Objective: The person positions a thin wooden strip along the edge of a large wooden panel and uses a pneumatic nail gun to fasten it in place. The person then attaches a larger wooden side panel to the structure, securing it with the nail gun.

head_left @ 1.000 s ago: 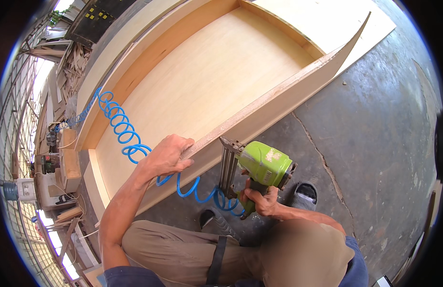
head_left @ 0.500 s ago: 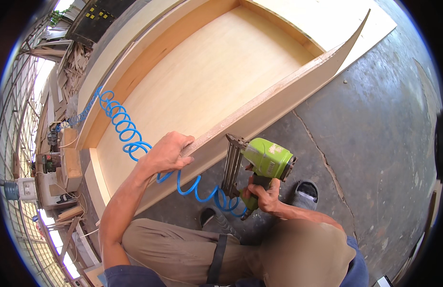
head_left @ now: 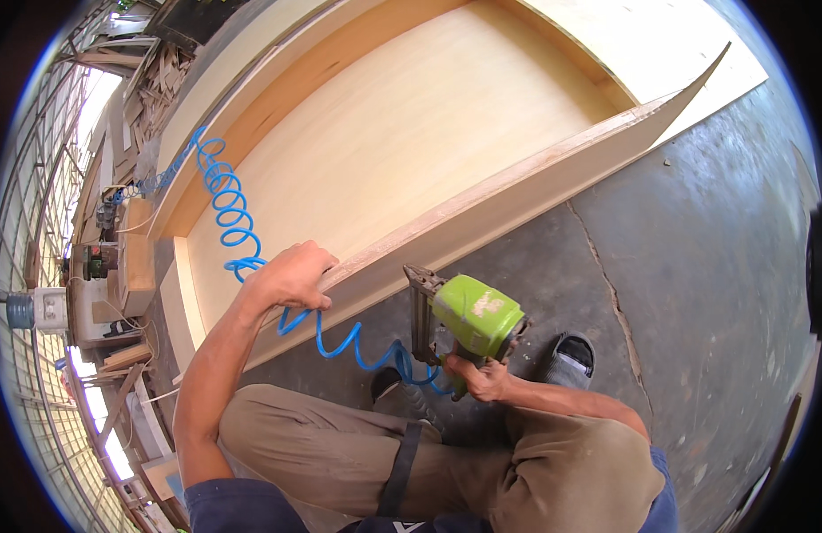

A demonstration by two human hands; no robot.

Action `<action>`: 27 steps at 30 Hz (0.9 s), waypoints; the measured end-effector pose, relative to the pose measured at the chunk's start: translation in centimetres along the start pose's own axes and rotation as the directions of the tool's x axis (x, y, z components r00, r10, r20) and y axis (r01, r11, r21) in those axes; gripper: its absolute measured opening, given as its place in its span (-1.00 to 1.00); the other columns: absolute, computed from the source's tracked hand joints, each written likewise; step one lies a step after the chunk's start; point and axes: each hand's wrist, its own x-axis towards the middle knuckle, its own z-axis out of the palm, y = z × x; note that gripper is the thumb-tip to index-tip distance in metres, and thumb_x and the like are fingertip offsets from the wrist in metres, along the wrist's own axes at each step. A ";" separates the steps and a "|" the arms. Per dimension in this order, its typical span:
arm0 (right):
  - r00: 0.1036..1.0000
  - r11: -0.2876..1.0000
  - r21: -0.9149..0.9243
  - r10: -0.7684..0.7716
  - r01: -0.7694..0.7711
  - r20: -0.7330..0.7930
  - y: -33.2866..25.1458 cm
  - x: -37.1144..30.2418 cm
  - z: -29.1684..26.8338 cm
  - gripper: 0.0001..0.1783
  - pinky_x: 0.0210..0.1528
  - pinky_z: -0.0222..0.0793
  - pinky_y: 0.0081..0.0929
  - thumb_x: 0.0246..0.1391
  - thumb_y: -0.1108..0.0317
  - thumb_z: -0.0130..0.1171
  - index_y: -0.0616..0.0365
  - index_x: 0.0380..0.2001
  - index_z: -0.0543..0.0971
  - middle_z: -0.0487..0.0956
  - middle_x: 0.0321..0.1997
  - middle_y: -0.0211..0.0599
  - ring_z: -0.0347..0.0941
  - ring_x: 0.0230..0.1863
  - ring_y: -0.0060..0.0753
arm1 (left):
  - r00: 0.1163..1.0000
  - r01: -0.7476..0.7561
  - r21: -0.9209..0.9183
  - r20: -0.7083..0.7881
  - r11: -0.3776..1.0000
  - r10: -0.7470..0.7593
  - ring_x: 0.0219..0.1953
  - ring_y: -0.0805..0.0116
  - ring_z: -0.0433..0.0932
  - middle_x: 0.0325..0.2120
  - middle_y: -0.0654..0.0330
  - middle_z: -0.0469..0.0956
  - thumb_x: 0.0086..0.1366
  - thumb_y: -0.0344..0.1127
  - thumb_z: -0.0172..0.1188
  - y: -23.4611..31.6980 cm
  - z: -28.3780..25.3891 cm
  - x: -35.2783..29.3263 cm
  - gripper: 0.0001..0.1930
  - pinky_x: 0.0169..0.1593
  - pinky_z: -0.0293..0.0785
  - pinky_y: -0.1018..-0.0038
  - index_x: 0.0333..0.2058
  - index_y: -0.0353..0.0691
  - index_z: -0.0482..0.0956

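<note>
My left hand [head_left: 295,277] is closed over the top edge of an upright wooden side board [head_left: 508,195], its thumb against the outer face. In my right hand [head_left: 484,378] is a green nail gun [head_left: 477,313], gripped by its handle. The gun's dark nose and magazine [head_left: 420,306] point toward the board's outer face; whether the tip touches it I cannot tell. A blue coiled air hose [head_left: 229,213] drapes over the board beside my left hand and runs down to the gun's handle. The board borders a large shallow plywood frame with a pale panel [head_left: 411,133] inside.
My feet in dark sandals [head_left: 571,355] stand on the grey concrete floor, which has a long crack [head_left: 619,311]. At left are scrap wood [head_left: 166,93], a wooden box [head_left: 137,244] and a blue water bottle [head_left: 20,311]. Another pale sheet [head_left: 695,62] lies at far right.
Both hands have shifted toward the near left along the board, the left still gripping its edge. The nail gun has moved with the right hand and tilted slightly. The view has turned a little.
</note>
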 end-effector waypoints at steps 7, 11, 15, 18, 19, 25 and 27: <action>0.994 0.990 -0.101 -0.097 0.102 0.054 0.0 1.5 1.1 -0.66 -0.22 0.46 -0.43 0.10 0.56 0.24 0.20 -0.02 0.58 0.63 -0.21 -0.36 0.53 -0.27 -0.45 | 0.996 -0.062 -0.009 -0.070 0.998 0.061 -0.35 -0.30 0.59 -0.53 -0.28 0.55 -0.05 -0.28 0.41 -0.5 1.1 0.0 -0.69 -0.24 0.54 0.05 -0.46 -0.46 0.61; 0.985 0.962 -0.218 -0.152 0.166 0.080 -0.8 2.0 0.8 -0.72 -0.24 0.47 -0.38 0.08 0.54 0.24 0.18 -0.09 0.62 0.64 -0.27 -0.32 0.55 -0.31 -0.38 | 0.993 -0.097 0.064 -0.067 0.993 0.101 -0.35 -0.31 0.60 -0.54 -0.31 0.54 -0.02 -0.27 0.39 -0.8 1.3 0.2 -0.67 -0.23 0.54 0.03 -0.49 -0.50 0.59; 0.971 0.909 -0.345 -0.203 0.235 0.128 -0.9 2.4 0.4 -0.77 -0.24 0.49 -0.30 0.07 0.49 0.24 0.16 -0.16 0.65 0.65 -0.27 -0.25 0.57 -0.32 -0.25 | 0.991 -0.114 0.079 -0.065 0.990 0.119 -0.36 -0.31 0.59 -0.55 -0.32 0.53 -0.02 -0.26 0.38 -0.7 1.2 0.2 -0.66 -0.24 0.54 0.02 -0.50 -0.52 0.59; 0.984 0.929 -0.335 -0.121 0.158 0.129 -0.9 2.3 0.3 -0.77 -0.24 0.49 -0.27 0.07 0.47 0.24 0.15 -0.16 0.66 0.66 -0.25 -0.24 0.58 -0.31 -0.20 | 0.984 -0.147 0.091 -0.086 0.985 0.155 -0.36 -0.30 0.60 -0.55 -0.32 0.53 -0.03 -0.26 0.38 -0.9 1.3 0.3 -0.66 -0.24 0.53 0.02 -0.50 -0.53 0.58; 0.979 0.924 -0.332 -0.154 0.190 0.134 -0.6 2.3 0.3 -0.77 -0.24 0.49 -0.27 0.07 0.47 0.24 0.16 -0.16 0.66 0.66 -0.26 -0.24 0.58 -0.31 -0.20 | 0.981 -0.161 0.094 -0.094 0.983 0.169 -0.36 -0.30 0.60 -0.55 -0.32 0.53 -0.03 -0.26 0.38 -0.9 1.3 0.4 -0.65 -0.24 0.53 0.02 -0.50 -0.53 0.58; 0.991 0.971 -0.200 -0.118 0.129 0.063 -0.3 2.0 0.4 -0.84 -0.28 0.49 -0.32 0.10 0.48 0.26 0.16 -0.22 0.65 0.66 -0.32 -0.29 0.58 -0.35 -0.31 | 0.982 -0.151 0.126 -0.091 0.981 0.163 -0.40 -0.30 0.59 -0.60 -0.32 0.49 -0.04 -0.26 0.36 -1.2 1.6 0.4 -0.65 -0.28 0.53 0.05 -0.58 -0.54 0.55; 0.998 0.990 -0.131 -0.048 0.053 0.038 1.4 1.1 -0.1 -0.88 -0.30 0.48 -0.35 0.11 0.49 0.26 0.17 -0.25 0.64 0.65 -0.35 -0.32 0.58 -0.37 -0.38 | 0.984 -0.156 0.118 -0.062 0.981 0.164 -0.44 -0.31 0.55 -0.62 -0.30 0.47 -0.02 -0.25 0.39 -1.3 1.5 0.8 -0.65 -0.32 0.48 0.05 -0.55 -0.51 0.54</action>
